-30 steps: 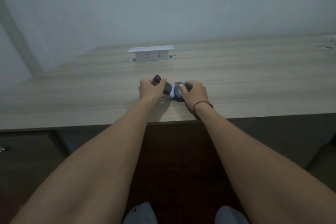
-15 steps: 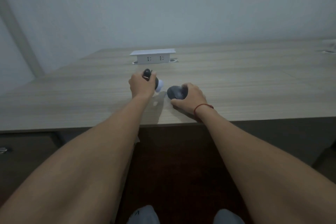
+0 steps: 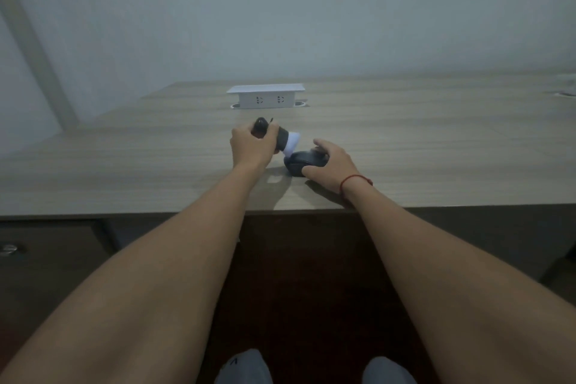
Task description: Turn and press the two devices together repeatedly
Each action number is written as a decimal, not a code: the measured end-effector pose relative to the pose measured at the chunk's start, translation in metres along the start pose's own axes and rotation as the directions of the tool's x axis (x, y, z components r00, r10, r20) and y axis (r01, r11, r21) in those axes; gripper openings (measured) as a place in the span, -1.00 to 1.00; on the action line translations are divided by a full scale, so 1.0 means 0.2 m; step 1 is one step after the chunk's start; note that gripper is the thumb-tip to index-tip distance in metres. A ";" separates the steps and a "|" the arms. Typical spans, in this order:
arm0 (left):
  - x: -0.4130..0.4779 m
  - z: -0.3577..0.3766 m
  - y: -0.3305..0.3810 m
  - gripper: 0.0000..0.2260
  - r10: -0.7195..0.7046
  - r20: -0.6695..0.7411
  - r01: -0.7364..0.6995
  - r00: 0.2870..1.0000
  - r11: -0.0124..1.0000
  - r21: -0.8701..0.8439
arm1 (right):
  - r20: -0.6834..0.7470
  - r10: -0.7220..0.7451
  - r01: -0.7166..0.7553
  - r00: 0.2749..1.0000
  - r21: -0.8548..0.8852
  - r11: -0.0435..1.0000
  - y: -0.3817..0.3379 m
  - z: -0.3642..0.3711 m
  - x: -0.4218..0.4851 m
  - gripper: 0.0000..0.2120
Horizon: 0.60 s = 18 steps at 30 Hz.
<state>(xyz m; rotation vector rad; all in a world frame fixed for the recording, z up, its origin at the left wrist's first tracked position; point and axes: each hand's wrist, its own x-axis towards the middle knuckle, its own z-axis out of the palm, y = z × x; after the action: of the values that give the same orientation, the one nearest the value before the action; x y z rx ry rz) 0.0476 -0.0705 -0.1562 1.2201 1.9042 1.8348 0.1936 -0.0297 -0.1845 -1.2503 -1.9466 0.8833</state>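
My left hand [image 3: 251, 143] grips a short black handle with a white brush-like head [image 3: 292, 143], tilted down to the right. The white head touches the near left top of a dark computer mouse [image 3: 304, 162] that lies on the wooden desk [image 3: 436, 140]. My right hand [image 3: 330, 162] holds the mouse from the right, thumb on its near side and fingers curled over its top. A red string circles my right wrist.
A white pop-up socket box [image 3: 265, 97] stands on the desk behind my hands. A wall rises behind the desk. At the left below the desk edge is a dark drawer unit with a lock [image 3: 7, 249]. My knees show at the bottom.
The left hand pulled the brush up and away from the mouse, then brought its white head back down onto the mouse. The right hand stayed on the mouse.
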 end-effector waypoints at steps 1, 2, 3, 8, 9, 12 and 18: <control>0.00 0.01 0.00 -0.74 -0.007 0.006 0.007 1.000 1.000 0.021 | 0.010 -0.001 0.001 1.000 0.002 1.000 0.00 0.00 0.00 -0.24; -0.01 0.02 0.00 -0.75 0.004 0.009 -0.005 1.000 0.996 0.094 | 0.019 -0.001 0.001 1.000 0.008 1.000 0.00 0.00 0.00 -0.25; -0.01 0.02 -0.01 -0.76 0.013 0.001 -0.013 1.000 0.987 0.162 | 0.027 0.000 0.000 1.000 0.016 1.000 0.01 0.00 0.00 -0.26; 0.02 -0.02 -0.01 -0.77 0.040 0.013 -0.042 0.999 0.962 0.271 | 0.047 -0.016 0.012 0.999 0.075 0.997 0.00 -0.03 0.01 -0.30; 0.01 -0.02 -0.02 -0.76 0.045 0.024 -0.049 0.999 0.968 0.246 | 0.048 -0.020 0.016 0.999 0.083 0.996 0.00 -0.04 0.01 -0.30; -0.02 -0.01 -0.05 -0.76 0.061 0.097 -0.086 0.993 0.956 0.280 | 0.058 -0.027 0.021 0.998 0.106 0.994 0.00 -0.04 0.00 -0.30; -0.04 -0.01 0.02 -0.77 0.162 -0.009 -0.157 0.987 0.971 0.178 | -0.002 -0.002 0.002 1.000 0.098 0.995 0.01 -0.03 0.01 -0.33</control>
<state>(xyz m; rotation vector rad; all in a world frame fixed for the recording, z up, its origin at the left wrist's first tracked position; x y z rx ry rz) 0.0539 -0.0783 -0.1548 1.4538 2.0750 1.7933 0.1978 -0.0253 -0.1829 -1.1918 -1.8789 0.9643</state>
